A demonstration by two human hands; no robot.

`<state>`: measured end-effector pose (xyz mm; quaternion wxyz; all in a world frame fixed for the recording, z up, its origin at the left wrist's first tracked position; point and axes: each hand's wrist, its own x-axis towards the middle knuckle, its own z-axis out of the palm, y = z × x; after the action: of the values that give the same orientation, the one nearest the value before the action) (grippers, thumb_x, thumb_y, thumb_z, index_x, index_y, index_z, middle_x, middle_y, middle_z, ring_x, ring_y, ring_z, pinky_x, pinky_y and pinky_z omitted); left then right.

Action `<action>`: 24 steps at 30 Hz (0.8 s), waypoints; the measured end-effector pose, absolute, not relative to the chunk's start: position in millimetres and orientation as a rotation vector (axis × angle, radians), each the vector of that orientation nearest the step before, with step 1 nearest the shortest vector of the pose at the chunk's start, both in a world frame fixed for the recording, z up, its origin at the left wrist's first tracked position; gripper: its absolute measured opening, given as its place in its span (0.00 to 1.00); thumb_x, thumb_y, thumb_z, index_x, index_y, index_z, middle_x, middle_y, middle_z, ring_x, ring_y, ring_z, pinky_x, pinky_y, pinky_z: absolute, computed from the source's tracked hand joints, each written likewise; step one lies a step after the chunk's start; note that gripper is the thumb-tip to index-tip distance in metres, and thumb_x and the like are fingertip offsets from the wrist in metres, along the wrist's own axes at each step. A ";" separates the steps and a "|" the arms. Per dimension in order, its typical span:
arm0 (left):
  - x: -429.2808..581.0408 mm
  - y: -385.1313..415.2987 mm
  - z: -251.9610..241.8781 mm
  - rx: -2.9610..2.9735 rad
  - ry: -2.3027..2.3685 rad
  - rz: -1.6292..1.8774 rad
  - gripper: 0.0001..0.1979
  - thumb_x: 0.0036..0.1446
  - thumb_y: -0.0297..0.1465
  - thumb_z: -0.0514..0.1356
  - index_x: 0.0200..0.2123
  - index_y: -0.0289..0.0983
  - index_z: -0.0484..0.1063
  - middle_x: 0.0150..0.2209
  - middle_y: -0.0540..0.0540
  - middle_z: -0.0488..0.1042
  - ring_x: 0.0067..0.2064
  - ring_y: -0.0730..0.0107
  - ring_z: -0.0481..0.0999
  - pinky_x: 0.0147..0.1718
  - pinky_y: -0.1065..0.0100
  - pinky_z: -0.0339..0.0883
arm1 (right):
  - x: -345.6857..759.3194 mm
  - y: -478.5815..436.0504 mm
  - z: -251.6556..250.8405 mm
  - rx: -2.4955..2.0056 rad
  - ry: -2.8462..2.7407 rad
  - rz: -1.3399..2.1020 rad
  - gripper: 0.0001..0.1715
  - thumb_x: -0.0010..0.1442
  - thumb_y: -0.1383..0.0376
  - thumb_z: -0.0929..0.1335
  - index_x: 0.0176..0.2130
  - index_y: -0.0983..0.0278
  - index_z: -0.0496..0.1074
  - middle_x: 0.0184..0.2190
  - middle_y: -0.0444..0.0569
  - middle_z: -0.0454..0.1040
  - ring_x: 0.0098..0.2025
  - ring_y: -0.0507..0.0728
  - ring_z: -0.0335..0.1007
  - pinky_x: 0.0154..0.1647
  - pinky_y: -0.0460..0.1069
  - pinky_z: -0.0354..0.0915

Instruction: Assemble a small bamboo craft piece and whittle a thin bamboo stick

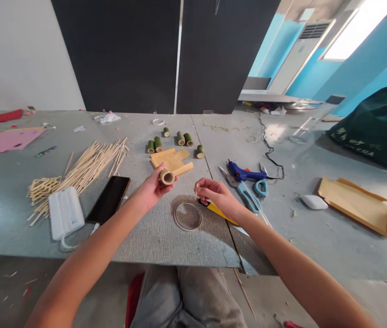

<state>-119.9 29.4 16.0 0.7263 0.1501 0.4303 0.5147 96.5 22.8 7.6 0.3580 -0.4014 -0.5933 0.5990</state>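
Observation:
My left hand is closed around a short bamboo tube, its hollow end turned toward me. To the right of it, my right hand pinches a small pale piece, apparently a bit of wooden stick, between thumb and fingertips. The two hands are apart, above the table. Partly hidden under my right hand lies a yellow and black tool. A thin ring rests on the table below and between the hands. Brown paper lies just beyond the tube.
Several green bamboo pieces stand or lie farther back. Left are wooden sticks, a black phone and a white power bank. Right are a blue glue gun, blue-handled scissors, a cardboard tray and a dark green bag.

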 end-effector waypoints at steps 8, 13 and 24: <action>-118.9 24.5 16.5 0.386 0.920 1.151 0.16 0.66 0.40 0.62 0.36 0.31 0.75 0.25 0.45 0.81 0.16 0.76 0.75 0.14 0.79 0.71 | 97.9 23.4 6.8 -1.032 -1.554 1.521 0.16 0.54 0.55 0.75 0.36 0.64 0.77 0.30 0.44 0.74 0.26 0.48 0.62 0.28 0.47 0.59; -120.9 23.6 11.0 0.440 0.923 1.142 0.17 0.64 0.42 0.64 0.39 0.31 0.76 0.27 0.45 0.81 0.17 0.78 0.75 0.15 0.80 0.70 | 98.3 23.5 2.1 -1.047 -1.544 1.517 0.22 0.54 0.53 0.77 0.44 0.63 0.78 0.29 0.43 0.73 0.26 0.47 0.62 0.29 0.46 0.60; -103.7 0.6 -9.3 1.824 1.213 1.357 0.22 0.51 0.40 0.74 0.48 0.41 0.79 0.46 0.43 0.84 0.47 0.58 0.83 0.52 0.59 0.74 | 106.0 18.0 13.9 -0.809 -1.454 1.097 0.15 0.61 0.54 0.74 0.44 0.60 0.78 0.33 0.44 0.75 0.27 0.48 0.63 0.27 0.46 0.64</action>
<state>-103.7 0.6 -9.3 0.2787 0.6799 0.4519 0.5057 106.0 18.0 13.9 0.5432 -0.3407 -0.6124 0.4623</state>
